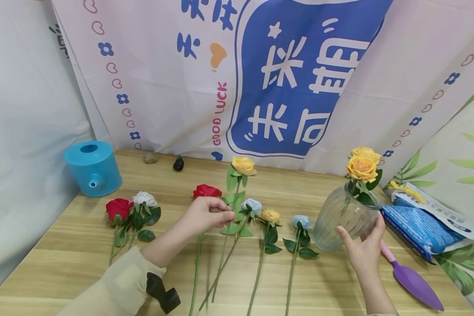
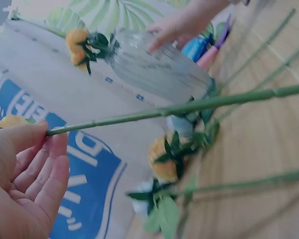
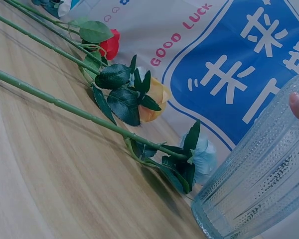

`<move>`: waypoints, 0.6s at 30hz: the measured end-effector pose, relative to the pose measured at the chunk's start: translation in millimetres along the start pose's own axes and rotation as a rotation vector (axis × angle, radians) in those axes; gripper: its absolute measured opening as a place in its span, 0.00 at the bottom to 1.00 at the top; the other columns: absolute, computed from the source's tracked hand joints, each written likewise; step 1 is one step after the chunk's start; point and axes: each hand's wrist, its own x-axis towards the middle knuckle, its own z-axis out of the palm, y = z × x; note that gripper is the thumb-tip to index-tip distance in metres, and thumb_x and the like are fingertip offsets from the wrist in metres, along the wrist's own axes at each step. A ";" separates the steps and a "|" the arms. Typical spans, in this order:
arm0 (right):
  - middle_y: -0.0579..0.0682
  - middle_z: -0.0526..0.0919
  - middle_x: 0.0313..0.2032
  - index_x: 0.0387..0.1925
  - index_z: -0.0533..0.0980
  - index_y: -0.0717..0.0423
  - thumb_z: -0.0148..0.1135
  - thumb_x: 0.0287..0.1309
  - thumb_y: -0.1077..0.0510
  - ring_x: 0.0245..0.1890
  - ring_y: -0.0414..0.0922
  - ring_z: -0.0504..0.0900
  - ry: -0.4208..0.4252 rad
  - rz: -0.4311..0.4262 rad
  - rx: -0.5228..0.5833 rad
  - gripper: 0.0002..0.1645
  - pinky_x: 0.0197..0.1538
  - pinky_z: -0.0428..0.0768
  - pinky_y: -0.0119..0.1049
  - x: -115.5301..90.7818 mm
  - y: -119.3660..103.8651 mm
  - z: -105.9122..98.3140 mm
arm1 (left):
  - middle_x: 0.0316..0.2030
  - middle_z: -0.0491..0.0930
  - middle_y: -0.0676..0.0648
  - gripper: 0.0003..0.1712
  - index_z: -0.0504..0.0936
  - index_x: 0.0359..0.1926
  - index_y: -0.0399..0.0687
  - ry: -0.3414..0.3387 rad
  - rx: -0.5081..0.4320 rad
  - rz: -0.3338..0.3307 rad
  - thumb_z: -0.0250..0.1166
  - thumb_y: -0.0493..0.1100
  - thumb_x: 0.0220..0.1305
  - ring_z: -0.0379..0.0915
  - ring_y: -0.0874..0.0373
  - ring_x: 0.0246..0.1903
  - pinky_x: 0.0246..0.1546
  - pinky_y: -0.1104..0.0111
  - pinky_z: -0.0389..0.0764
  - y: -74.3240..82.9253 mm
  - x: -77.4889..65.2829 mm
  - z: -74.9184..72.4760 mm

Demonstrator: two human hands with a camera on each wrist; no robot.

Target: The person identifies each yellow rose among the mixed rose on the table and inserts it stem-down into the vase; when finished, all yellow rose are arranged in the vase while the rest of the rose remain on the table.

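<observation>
Between thumb and fingers my left hand [image 1: 206, 216] pinches the stem of a yellow rose [image 1: 243, 166]. In the head view its bloom is up and its stem hangs over the table; the left wrist view shows the bare stem [image 2: 174, 108] running out past the fingers. My right hand [image 1: 364, 252] grips a clear ribbed glass vase [image 1: 335, 221], tilted at the right, thumb on its near side. Yellow roses [image 1: 362, 168] stand in the vase. Lying below and between the hands are a blue rose [image 1: 252, 206], another yellow rose [image 1: 270, 215] and a second blue rose [image 1: 301, 221].
A red rose [image 1: 207, 191] lies behind my left hand. Another red rose [image 1: 118, 209] and a white rose [image 1: 144, 199] lie farther left, near a blue watering can [image 1: 98, 169]. Small stones [image 1: 178, 163] sit at the back. Blue packets [image 1: 422, 226] and a purple trowel [image 1: 416, 283] lie right.
</observation>
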 end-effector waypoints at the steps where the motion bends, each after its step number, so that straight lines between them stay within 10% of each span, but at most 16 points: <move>1: 0.57 0.49 0.64 0.67 0.39 0.48 0.63 0.47 0.72 0.63 0.49 0.54 0.000 -0.001 -0.001 0.56 0.59 0.58 0.23 0.7 3.4 -0.7 | 0.28 0.82 0.43 0.10 0.79 0.33 0.31 0.007 -0.008 0.014 0.66 0.36 0.53 0.79 0.54 0.28 0.31 0.64 0.80 2.4 2.0 2.9; 18: 0.53 0.48 0.65 0.67 0.39 0.44 0.64 0.47 0.71 0.63 0.47 0.52 0.006 0.002 -0.004 0.57 0.64 0.54 0.42 0.9 11.1 -1.4 | 0.30 0.82 0.43 0.08 0.79 0.34 0.29 0.113 -0.341 0.356 0.64 0.32 0.53 0.79 0.56 0.29 0.36 0.61 0.79 62.9 34.1 45.5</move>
